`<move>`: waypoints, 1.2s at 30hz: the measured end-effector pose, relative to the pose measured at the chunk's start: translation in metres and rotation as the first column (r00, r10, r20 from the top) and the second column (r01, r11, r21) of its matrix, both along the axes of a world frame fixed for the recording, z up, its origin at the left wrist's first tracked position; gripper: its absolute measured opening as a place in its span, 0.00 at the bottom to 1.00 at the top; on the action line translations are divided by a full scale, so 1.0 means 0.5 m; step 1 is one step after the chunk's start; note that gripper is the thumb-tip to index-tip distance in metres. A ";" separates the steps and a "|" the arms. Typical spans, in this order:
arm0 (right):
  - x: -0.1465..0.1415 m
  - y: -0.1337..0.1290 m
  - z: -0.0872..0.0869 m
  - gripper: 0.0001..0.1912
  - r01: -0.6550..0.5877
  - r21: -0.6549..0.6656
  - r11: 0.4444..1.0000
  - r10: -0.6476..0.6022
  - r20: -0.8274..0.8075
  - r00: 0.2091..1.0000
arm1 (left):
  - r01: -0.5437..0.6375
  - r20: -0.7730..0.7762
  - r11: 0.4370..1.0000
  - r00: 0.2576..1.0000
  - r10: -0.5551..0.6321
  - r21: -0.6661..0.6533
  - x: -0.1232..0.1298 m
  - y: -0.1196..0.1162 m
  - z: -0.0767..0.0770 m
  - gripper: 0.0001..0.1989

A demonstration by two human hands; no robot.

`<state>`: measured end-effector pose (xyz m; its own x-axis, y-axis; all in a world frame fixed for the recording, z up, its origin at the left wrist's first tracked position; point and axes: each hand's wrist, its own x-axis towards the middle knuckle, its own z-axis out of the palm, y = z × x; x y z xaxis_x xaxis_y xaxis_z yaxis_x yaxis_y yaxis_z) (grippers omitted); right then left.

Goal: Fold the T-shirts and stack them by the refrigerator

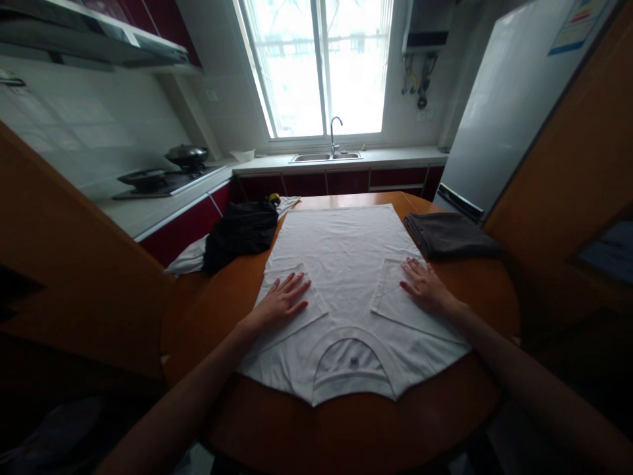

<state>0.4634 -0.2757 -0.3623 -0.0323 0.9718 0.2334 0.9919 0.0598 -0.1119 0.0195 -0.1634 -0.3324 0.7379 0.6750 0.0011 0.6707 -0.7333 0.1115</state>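
A white T-shirt (341, 251) lies spread on the round wooden table (356, 435), its neckline nearest me and its hem towards the window. Both short sleeves are folded inward over the body. Flat on the left sleeve rests my left hand (283, 298), fingers spread and holding nothing. My right hand (424, 285) lies open on the right sleeve in the same way, its palm down near the shirt's outer edge. A small dark label shows inside the collar.
Black and white clothes (242, 231) are heaped at the table's left edge. On the right lies a folded dark grey cloth (450, 235). Beyond stand a counter with a sink (326, 157), a stove with a wok (186, 156), and a fridge (494, 105).
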 end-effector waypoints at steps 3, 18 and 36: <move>0.003 -0.002 0.011 0.33 -0.011 0.081 0.997 0.010 0.011 1.000 | 0.008 -0.036 1.000 0.999 -0.008 0.019 0.003 -0.008 0.004 0.34; -0.058 -0.049 0.076 0.34 -0.201 -0.038 0.979 0.196 -0.103 0.975 | 0.140 -0.068 0.990 0.988 -0.138 0.020 -0.012 -0.040 0.049 0.31; -0.175 -0.093 0.036 0.34 -0.378 -0.187 0.907 0.357 -0.136 0.924 | 0.351 0.039 0.933 0.936 -0.349 -0.083 -0.004 -0.138 0.041 0.31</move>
